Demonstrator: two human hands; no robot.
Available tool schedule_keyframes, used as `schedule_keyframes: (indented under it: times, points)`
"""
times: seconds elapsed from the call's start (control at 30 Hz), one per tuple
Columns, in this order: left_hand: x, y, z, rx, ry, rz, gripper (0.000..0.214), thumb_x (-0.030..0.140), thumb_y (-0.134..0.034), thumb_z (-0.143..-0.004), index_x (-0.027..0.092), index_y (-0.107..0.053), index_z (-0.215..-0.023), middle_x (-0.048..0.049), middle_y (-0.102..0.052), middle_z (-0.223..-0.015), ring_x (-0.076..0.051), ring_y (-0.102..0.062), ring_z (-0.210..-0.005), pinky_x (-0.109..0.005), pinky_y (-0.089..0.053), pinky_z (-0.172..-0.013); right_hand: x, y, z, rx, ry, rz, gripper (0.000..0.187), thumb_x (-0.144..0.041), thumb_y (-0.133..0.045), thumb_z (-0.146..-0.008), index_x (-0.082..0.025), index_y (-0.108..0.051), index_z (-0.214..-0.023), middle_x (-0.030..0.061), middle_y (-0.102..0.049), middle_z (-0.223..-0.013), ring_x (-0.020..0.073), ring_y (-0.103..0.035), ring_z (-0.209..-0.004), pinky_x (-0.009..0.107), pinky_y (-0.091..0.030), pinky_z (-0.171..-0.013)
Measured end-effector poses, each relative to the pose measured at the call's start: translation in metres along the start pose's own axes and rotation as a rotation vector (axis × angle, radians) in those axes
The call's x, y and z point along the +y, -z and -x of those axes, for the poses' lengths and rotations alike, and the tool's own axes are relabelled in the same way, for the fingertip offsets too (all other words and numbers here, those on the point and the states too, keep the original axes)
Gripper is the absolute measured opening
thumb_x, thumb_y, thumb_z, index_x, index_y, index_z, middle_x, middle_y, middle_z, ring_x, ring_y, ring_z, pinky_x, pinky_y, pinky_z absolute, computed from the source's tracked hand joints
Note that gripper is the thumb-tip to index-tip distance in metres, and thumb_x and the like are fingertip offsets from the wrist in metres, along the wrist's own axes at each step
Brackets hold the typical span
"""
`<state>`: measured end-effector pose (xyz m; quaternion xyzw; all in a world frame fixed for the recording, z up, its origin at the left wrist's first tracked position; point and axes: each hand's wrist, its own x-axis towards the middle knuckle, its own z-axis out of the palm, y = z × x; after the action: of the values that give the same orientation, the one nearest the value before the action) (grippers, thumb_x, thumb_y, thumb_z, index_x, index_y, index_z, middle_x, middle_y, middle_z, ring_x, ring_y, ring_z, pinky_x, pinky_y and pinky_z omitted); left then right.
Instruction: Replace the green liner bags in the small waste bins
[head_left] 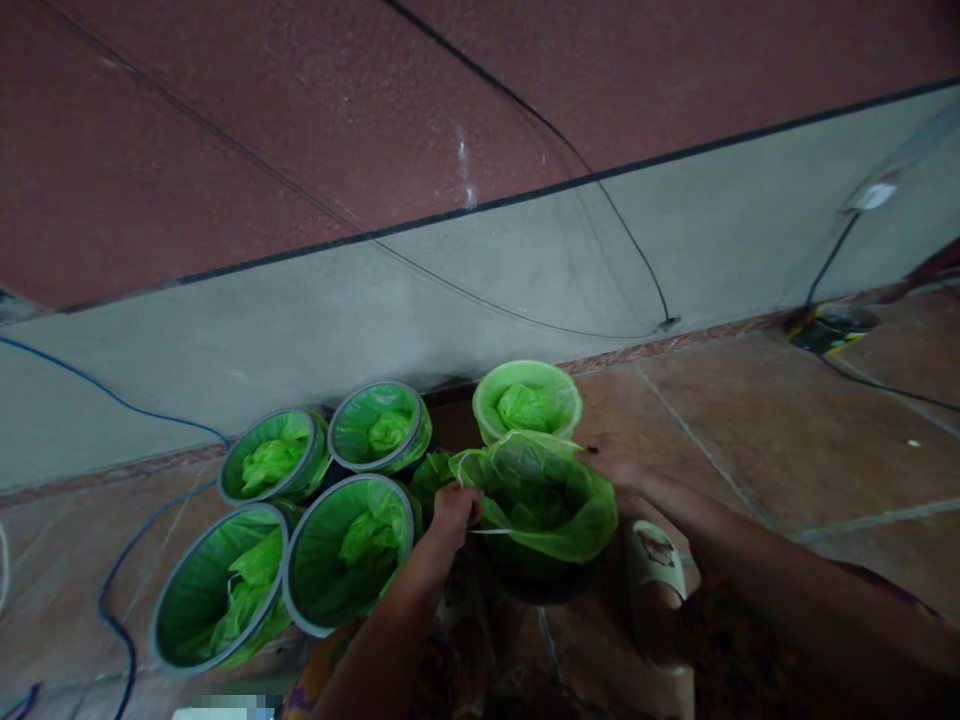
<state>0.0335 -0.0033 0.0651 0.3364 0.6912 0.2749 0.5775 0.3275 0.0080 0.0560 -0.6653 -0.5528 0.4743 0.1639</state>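
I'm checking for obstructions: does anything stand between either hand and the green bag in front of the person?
Nothing visible does. The left hand grips the green bag at its left edge; the right hand is at its right edge, its fingers unclear. The lined bin stands beyond the bag.

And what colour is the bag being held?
The bag is yellow-green, clearest in the head view.

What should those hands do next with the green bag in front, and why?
Perhaps ease the green bag's edge down near the left hand, evening it around the dark bin underneath. The left hand pinches that edge, the right hand is at the opposite side, and the bag's mouth looks uneven, unlike the round-mouthed light-green bin just behind.
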Motion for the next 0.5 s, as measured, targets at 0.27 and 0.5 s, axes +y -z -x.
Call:
schedule_keyframes:
  times: [0.27,0.5]
  points:
    - [0.008,-0.003,0.001,-0.084,0.146,0.367,0.016,0.006,-0.052,-0.075,0.018,-0.050,-0.065,-0.0016,-0.060,-0.062,-0.012,-0.062,-0.061,-0.025,-0.053,-0.068,-0.012,-0.005,0.002,0.060,0.016,0.250,0.020,-0.025,-0.056,-0.082,-0.016,-0.066,-0.067,0.0055,-0.061,-0.066,0.0170,-0.054,-0.065,0.029,-0.039,-0.059]
    - [0.018,0.002,0.005,-0.117,0.247,0.592,0.011,0.017,-0.046,-0.083,0.017,-0.053,-0.075,-0.0040,-0.061,-0.064,-0.018,-0.067,-0.064,-0.031,-0.055,-0.068,-0.002,-0.008,-0.002,0.072,0.062,0.281,0.021,-0.024,-0.055,-0.081,-0.020,-0.062,-0.062,0.0055,-0.063,-0.066,0.0177,-0.053,-0.064,0.030,-0.038,-0.060]
